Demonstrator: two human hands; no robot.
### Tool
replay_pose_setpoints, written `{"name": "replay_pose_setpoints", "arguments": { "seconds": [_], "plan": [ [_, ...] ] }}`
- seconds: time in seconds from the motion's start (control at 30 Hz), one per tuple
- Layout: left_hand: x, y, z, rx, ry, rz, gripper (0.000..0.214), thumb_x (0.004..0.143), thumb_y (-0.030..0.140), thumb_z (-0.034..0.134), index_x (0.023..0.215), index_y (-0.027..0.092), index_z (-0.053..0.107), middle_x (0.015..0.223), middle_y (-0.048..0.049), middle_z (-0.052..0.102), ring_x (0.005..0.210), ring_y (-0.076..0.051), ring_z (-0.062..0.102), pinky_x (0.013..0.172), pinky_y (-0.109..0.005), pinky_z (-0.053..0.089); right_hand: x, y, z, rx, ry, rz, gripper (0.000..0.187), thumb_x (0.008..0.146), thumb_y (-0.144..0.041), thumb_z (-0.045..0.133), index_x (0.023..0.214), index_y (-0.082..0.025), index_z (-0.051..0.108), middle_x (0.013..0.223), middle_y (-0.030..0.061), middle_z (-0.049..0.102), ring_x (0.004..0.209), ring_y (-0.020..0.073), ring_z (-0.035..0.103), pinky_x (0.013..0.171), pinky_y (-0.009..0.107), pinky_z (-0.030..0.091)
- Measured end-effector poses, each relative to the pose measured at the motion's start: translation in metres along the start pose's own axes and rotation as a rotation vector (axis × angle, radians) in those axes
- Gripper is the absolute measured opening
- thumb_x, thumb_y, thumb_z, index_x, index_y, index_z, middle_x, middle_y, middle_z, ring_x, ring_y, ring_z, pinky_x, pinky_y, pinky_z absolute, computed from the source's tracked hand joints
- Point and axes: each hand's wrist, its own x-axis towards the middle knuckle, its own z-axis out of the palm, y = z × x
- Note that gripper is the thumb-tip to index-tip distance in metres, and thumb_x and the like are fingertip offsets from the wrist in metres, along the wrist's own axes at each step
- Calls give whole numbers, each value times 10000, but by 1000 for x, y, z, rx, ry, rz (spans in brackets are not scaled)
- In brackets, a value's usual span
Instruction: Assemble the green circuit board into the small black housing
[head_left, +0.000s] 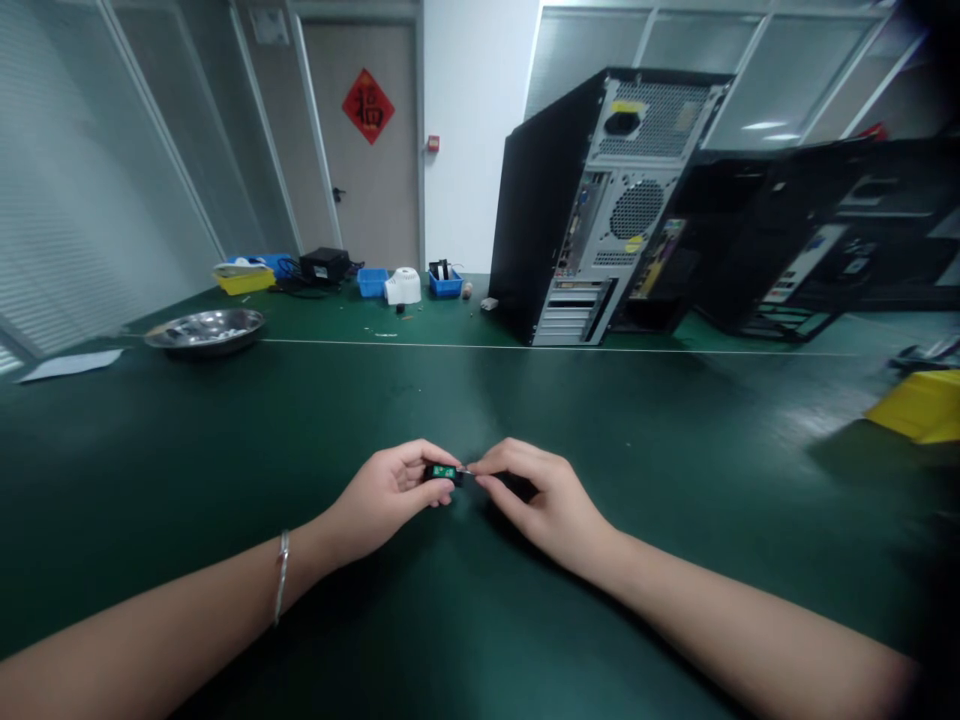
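Observation:
Between the thumb and fingers of my left hand (401, 492) is a small black case with a green circuit board (444, 472) showing in it. My right hand (541, 498) is closed in a pinch just to the right of it. From its fingertips a thin, silvery piece (467, 471) reaches to the right end of the case. This piece is too small to name, and I cannot tell whether it is joined to the case. Both hands are held over the green table (465, 620).
A steel dish (206, 330) with small parts stands at the left. Along the back are a yellow tray (245, 281), small blue bins (446, 285), a white plastic housing (403, 287) and a black computer tower (547, 210). A yellow bin (919, 405) sits at the right edge.

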Motion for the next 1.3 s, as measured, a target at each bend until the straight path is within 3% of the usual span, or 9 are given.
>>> {"name": "replay_pose_setpoints", "arguments": {
  "seconds": [0.43, 1.3],
  "plan": [
    [0, 0, 0, -35, -18, -25, 203, 808, 216, 688, 989, 134, 646, 832, -36, 680, 798, -168, 655, 831, -358, 529, 0, -1, -1, -44, -57, 36, 177, 926, -195, 560, 977, -224, 727, 885, 47, 688, 792, 164, 646, 745, 294, 538],
    [0, 1, -1, -96, -24, -30, 220, 798, 206, 709, 990, 114, 655, 811, -53, 718, 785, -176, 684, 810, -363, 542, 1, 0, 0, 24, -30, -24, 179, 936, -188, 563, 1008, -221, 724, 882, 53, 698, 808, 165, 667, 748, 303, 551]
  ]
}}
